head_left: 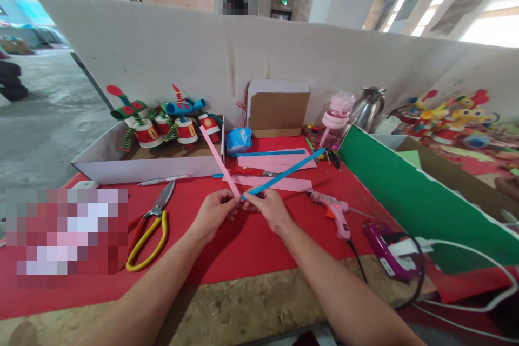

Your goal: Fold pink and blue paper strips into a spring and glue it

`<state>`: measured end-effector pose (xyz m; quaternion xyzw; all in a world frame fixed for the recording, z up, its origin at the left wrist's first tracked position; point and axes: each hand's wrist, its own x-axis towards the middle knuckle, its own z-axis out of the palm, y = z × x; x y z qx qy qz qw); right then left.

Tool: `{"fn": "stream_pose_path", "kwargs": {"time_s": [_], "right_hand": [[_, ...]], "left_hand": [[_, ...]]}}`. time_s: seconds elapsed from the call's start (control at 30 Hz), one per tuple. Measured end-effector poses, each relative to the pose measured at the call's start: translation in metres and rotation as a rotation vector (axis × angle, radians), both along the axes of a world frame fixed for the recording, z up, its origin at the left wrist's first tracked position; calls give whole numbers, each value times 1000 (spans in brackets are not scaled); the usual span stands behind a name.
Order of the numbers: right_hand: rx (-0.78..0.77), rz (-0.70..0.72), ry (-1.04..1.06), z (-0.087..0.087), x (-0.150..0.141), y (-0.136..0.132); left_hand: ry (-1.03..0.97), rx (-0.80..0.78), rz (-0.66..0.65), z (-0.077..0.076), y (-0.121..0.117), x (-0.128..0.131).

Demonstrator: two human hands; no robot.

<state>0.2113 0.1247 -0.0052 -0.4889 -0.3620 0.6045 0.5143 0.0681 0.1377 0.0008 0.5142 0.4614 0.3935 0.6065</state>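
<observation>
My left hand (219,210) pinches the lower end of a pink paper strip (219,159), which slants up and to the left. In my right hand (267,205) is the end of a blue paper strip (286,173), slanting up and to the right. The two ends meet between my fingertips and form a V above the red table cover (227,254). Whether the ends are stuck together I cannot tell. Behind my hands lie pink paper pieces (292,184) and another blue strip (279,153).
Scissors (152,227) with red and yellow handles lie left. A pink glue gun (334,211) and purple power strip (389,251) sit right. Paper-cup figures (148,132) fill a white box (121,167). A green-sided box (397,200) borders the right, near a pink bottle (337,113).
</observation>
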Motion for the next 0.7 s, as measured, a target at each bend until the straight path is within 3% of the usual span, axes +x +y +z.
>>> {"fn": "stream_pose_path", "kwargs": {"time_s": [0.27, 0.7], "right_hand": [[1, -35, -2, -5, 3, 3], [103, 52, -113, -4, 1, 0]], "left_hand": [[26, 6, 17, 1, 0, 1], [36, -14, 2, 3, -1, 1]]}}
